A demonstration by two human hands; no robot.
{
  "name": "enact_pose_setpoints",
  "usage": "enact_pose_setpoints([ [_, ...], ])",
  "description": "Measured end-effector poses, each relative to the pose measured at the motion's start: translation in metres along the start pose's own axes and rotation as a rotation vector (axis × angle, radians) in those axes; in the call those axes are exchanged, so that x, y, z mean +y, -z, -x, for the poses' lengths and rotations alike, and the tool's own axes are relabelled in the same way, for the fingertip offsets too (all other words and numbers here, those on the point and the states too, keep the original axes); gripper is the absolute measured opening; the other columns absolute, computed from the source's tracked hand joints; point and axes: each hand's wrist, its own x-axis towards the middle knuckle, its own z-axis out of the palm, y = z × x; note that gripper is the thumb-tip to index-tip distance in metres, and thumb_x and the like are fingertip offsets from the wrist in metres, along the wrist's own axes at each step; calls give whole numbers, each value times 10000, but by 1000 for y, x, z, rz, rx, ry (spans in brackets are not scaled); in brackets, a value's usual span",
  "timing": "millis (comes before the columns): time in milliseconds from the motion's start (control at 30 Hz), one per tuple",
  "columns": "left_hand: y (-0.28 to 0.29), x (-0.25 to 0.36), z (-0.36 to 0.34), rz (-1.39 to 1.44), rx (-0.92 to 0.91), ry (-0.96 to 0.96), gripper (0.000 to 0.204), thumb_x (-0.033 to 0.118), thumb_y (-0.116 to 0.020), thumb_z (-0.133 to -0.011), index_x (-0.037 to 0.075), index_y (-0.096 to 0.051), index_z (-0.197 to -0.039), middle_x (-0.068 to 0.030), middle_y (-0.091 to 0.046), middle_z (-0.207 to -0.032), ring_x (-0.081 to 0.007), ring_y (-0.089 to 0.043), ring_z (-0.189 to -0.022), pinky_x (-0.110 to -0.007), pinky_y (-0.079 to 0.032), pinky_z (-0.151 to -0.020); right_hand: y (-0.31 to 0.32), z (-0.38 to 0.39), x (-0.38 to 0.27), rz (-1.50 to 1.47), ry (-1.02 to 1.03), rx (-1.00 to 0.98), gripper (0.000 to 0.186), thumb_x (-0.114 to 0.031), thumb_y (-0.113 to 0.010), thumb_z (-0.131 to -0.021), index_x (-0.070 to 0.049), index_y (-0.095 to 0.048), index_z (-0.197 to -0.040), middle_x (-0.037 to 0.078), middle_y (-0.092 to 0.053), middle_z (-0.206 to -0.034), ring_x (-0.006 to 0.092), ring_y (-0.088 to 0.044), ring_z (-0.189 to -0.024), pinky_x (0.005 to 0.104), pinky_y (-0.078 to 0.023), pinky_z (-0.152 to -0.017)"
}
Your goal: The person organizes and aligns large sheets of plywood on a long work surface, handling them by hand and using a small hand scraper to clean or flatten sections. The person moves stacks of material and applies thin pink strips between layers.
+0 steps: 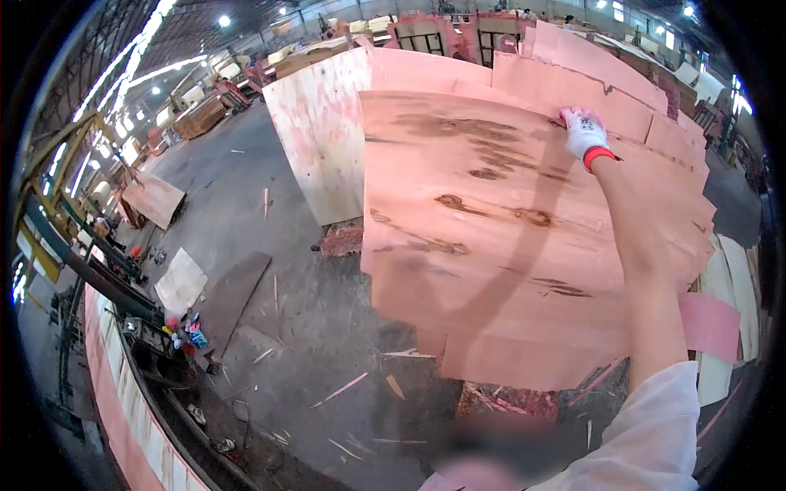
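A broad pink wood veneer sheet (491,270) with brown knots and dark streaks lies on top of an uneven stack of similar sheets. My right arm reaches across it from the lower right. At the far edge of this top sheet is my right hand (585,133), in a white glove with a red cuff. Its fingers look bent and closed at that edge, though their tips are partly hidden. My left hand is out of view. More pink sheets (573,86) overlap just beyond the right hand.
A pale, pink-stained board (323,131) leans at the stack's left. Wood splinters (340,390) litter the grey floor, where a dark flat sheet (233,299) also lies. A long machine frame (155,368) runs along the left. Pale sheets (716,327) stand at the right.
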Motion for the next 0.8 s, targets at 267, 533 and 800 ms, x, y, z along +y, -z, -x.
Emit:
enact_pose_setpoints([
  [267,-26,11,-9,187,-119,2,179,279,-596,-898,122,-549,-827,-8,-554,-723,-157,-503,-636,-295,-450,-589,-23,22,19,-216,116,64,351,-221,-681,-745,-109,-594,-1066,117,-623,-1063,302,-574,-1042,420,-453,-904],
  [533,-10,40,-68,423,-203,-168,353,258,-613,-895,77,-561,-1193,-67,-639,-1007,-201,-592,-930,-335,-497,-800,-20,28,41,8,134,15,189,-194,-643,-739,-116,-665,-910,150,-658,-899,326,-633,-860,453,-500,-739],
  [800,-221,267,55,242,-606,-270,544,226,-545,-931,37,-341,-1399,-126,-470,-1345,-238,-460,-1233,-363,-365,-1050,-39,246,0,-303,316,58,49,-143,-551,-744,-159,-591,-766,78,-569,-722,283,-567,-740,428,-403,-654],
])
